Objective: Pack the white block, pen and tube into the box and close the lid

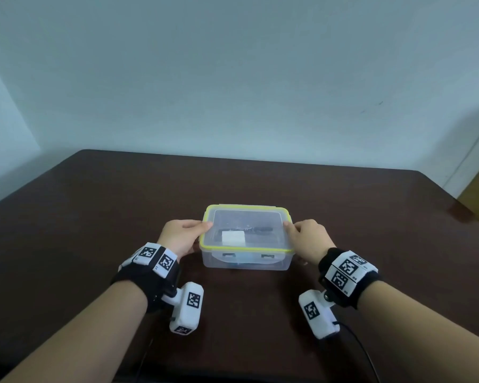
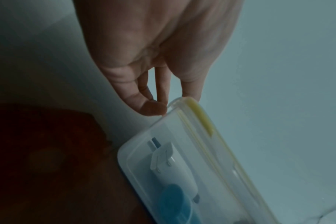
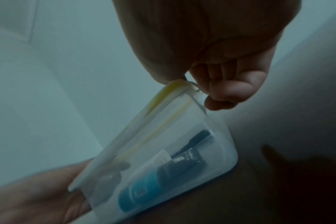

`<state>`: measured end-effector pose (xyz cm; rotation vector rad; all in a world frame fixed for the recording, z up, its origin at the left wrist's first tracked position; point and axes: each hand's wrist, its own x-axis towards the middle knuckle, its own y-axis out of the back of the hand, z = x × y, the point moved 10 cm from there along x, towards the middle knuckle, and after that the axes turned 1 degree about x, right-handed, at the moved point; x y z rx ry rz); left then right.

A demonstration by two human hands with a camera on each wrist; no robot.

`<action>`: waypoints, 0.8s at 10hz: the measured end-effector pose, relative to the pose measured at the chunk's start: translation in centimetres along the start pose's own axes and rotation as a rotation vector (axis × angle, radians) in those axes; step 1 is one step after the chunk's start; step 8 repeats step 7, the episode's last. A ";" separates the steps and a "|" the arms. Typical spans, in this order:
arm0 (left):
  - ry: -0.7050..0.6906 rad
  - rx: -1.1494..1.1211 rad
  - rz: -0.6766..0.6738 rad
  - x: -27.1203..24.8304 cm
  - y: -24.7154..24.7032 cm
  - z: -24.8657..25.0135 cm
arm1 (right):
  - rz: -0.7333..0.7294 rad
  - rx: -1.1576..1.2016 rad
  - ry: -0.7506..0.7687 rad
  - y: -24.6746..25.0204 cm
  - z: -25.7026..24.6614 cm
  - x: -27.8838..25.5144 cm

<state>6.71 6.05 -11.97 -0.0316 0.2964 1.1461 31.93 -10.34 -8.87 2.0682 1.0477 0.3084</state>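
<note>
1. Left hand (image 1: 179, 237) at the box's left short end: thumb on the lid (image 1: 246, 217) rim, fingers curled against the side wall, pinching it.
2. Right hand (image 1: 307, 239) mirrors this at the right short end, fingers curled under the rim.
3. Box (image 1: 244, 262) sits between the hands on the dark table (image 1: 94, 205), long axis left-right; both hands equally near.
4. Through the clear lid: white block (image 1: 233, 238) front-left, pen (image 1: 260, 229) behind it lying lengthwise. Tube (image 3: 142, 191), blue, shows along the near wall.
5. Yellow-sealed lid rests on top; side latches probably remain to snap. Front flap looks folded down.
6. Nothing obstructs; wall (image 1: 233, 78) beyond.
</note>
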 end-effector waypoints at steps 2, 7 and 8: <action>-0.029 0.115 -0.001 0.9 0.5 -0.2 | 0.030 -0.243 0.020 0.0 -0.8 0.5; 0.065 -0.162 0.067 -1.2 0.1 -0.7 | -0.006 -0.099 -0.047 0.7 -0.3 -0.5; 0.065 -0.162 0.067 -1.2 0.1 -0.7 | -0.006 -0.099 -0.047 0.7 -0.3 -0.5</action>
